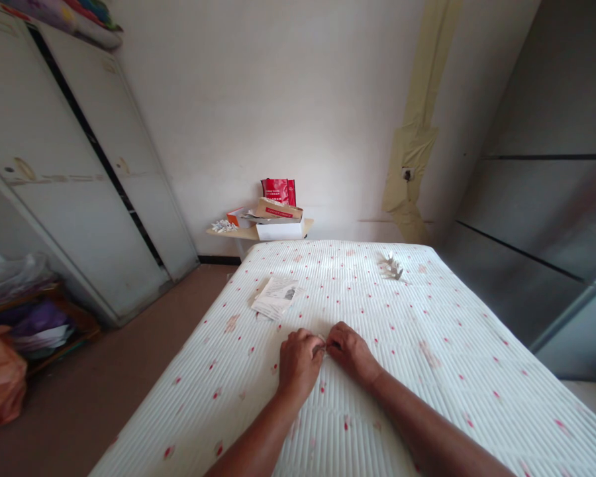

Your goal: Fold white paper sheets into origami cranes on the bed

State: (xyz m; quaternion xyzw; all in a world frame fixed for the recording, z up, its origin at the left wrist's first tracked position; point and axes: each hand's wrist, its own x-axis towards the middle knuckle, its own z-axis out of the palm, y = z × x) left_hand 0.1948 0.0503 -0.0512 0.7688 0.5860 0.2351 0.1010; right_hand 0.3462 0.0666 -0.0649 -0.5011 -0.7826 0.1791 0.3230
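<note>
My left hand (299,363) and my right hand (349,351) rest together on a white ribbed mattress (427,371) dotted with red marks. Both hands are closed, fingertips meeting over something small and pale (322,346) pinched between them; I cannot make out what it is. A stack of folded printed papers (276,297) lies on the mattress a little beyond my left hand. Further off, to the right, sits a small pile of folded paper shapes (391,266).
A low shelf (238,232) at the bed's far end carries boxes, a red bag (279,190) and more paper shapes (224,226). White wardrobe doors (79,185) stand left, with bags (0,377) on the floor. A grey panelled wall (541,218) runs along the right.
</note>
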